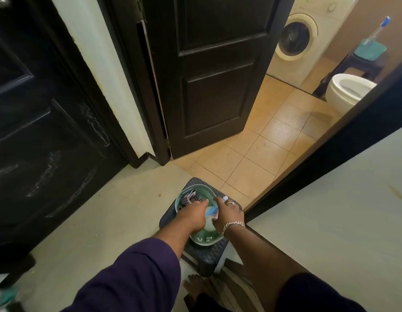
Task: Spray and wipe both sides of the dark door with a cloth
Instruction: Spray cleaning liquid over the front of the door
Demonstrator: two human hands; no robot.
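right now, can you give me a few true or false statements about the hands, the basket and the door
1. Both hands reach into the basket. True: the left hand and right hand are both inside it.
2. The basket sits on the floor tiles. False: it sits on a dark stool.
3. The door stands open to a bathroom. True: a toilet and washer show past it.
4. A checked cloth lies in the basket. True.
5. The right hand is bare of jewellery. False: it wears a ring, with a bracelet at the wrist.
6. The spray bottle stands on the toilet. False: it is in the basket.
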